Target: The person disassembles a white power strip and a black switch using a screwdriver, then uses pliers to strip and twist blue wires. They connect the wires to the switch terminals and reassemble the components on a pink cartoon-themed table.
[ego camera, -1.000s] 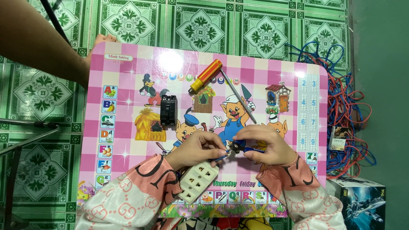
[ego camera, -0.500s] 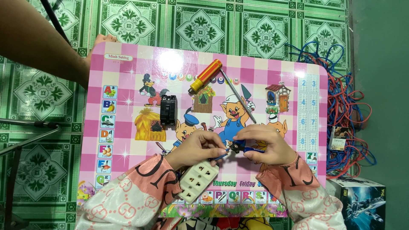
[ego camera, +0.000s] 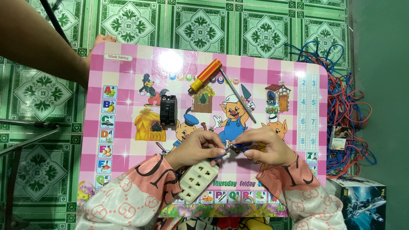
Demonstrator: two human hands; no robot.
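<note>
Over a pink checked children's table (ego camera: 128, 140) with cartoon pictures, my left hand (ego camera: 198, 147) and my right hand (ego camera: 262, 145) meet at the middle. Both pinch a small metal part with a blue wire (ego camera: 232, 149) between the fingertips. A cream multi-socket outlet block (ego camera: 198, 181) lies just under my left wrist. A black circuit breaker (ego camera: 168, 109) stands farther up the table. A screwdriver (ego camera: 221, 83) with a red and yellow handle lies diagonally near the table's far edge.
Another person's bare forearm (ego camera: 38, 40) reaches in from the top left, with a black cable across it. A tangle of red and blue wires (ego camera: 351, 106) lies on the green patterned tile floor (ego camera: 204, 25) at the right. A printed box (ego camera: 362, 200) sits bottom right. A metal stand (ego camera: 25, 136) is at left.
</note>
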